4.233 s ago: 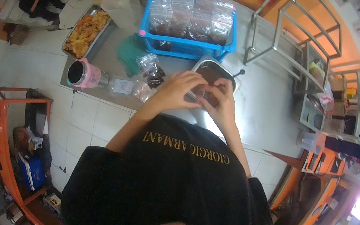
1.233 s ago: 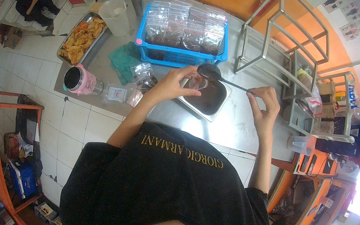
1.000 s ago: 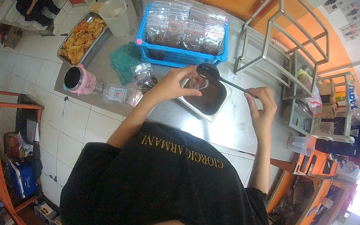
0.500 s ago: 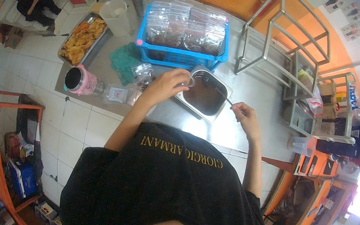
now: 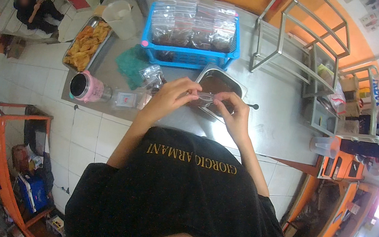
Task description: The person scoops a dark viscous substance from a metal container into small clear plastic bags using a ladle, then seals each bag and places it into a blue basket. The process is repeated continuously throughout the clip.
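A small clear zip bag (image 5: 206, 96) is stretched between my two hands, its mouth parted a little. My left hand (image 5: 176, 97) pinches one end of it and my right hand (image 5: 232, 111) pinches the other. Just beyond and partly beneath them sits a steel pan (image 5: 244, 89) with dark brown sauce (image 5: 219, 83) inside. The dark-tipped handle of a utensil (image 5: 252, 106) sticks out over the pan's right side; its other end is hidden. Left of the pan, filled small bags (image 5: 153, 75) lie near my left hand.
A blue basket (image 5: 186, 58) packed with filled zip bags stands behind the pan. To the left are a tray of fried food (image 5: 86, 44), a clear jug (image 5: 119, 19), green plastic (image 5: 130, 63) and a pink bottle (image 5: 90, 88). A metal frame (image 5: 278, 51) stands at right.
My right hand has let go of the utensil, which now rests at the pan, and moved left to the bag. Both hands now hold the bag in front of the pan.
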`<action>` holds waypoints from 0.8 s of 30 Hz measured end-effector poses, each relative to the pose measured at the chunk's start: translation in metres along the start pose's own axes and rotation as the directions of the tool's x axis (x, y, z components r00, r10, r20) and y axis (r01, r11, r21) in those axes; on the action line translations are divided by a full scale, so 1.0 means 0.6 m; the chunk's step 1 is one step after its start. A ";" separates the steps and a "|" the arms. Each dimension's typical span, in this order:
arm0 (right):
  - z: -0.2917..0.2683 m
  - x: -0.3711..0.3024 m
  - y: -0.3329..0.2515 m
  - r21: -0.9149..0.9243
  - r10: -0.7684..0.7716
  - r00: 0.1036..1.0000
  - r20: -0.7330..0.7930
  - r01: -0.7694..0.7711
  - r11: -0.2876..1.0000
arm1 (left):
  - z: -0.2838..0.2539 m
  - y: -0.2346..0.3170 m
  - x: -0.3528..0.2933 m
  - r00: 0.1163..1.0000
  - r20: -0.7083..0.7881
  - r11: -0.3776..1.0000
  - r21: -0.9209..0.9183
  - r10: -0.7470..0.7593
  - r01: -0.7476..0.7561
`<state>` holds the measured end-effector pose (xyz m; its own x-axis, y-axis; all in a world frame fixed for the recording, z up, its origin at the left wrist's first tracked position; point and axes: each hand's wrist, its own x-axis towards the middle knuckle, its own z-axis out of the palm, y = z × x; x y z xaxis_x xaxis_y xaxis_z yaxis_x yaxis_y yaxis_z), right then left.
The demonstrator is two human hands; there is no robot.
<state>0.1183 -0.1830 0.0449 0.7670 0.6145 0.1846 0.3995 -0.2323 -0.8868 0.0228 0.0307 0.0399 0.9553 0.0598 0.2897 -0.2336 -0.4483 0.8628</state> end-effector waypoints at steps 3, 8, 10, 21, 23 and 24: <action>0.004 0.000 -0.005 -0.038 -0.029 0.999 0.021 0.030 0.999 | 0.001 0.000 -0.010 0.994 -0.102 0.999 -0.047 -0.032 0.027; 0.017 0.005 -0.010 -0.123 -0.200 0.979 0.047 0.204 0.971 | -0.008 -0.005 -0.018 0.991 -0.137 0.999 0.043 0.010 -0.004; 0.023 0.009 -0.011 -0.131 -0.231 0.971 0.055 0.236 0.963 | -0.007 -0.005 -0.019 0.988 -0.151 0.997 0.078 0.005 0.007; 0.087 0.022 -0.003 -0.004 -0.325 0.937 0.127 0.328 0.945 | -0.014 -0.008 -0.040 0.994 -0.049 0.995 0.013 -0.100 0.101; 0.093 0.022 -0.001 -0.015 -0.343 0.926 0.161 0.349 0.937 | -0.012 -0.012 -0.052 0.991 -0.048 0.991 0.023 -0.128 0.130; 0.095 0.021 0.001 -0.027 -0.346 0.920 0.183 0.357 0.934 | -0.018 -0.015 -0.060 0.985 -0.056 0.985 0.036 -0.166 0.168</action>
<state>0.0998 -0.1324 0.0227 0.4754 0.7840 0.3992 0.6600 -0.0178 -0.7510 -0.0114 0.0421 0.0263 0.9692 0.1828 0.1652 -0.0633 -0.4633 0.8839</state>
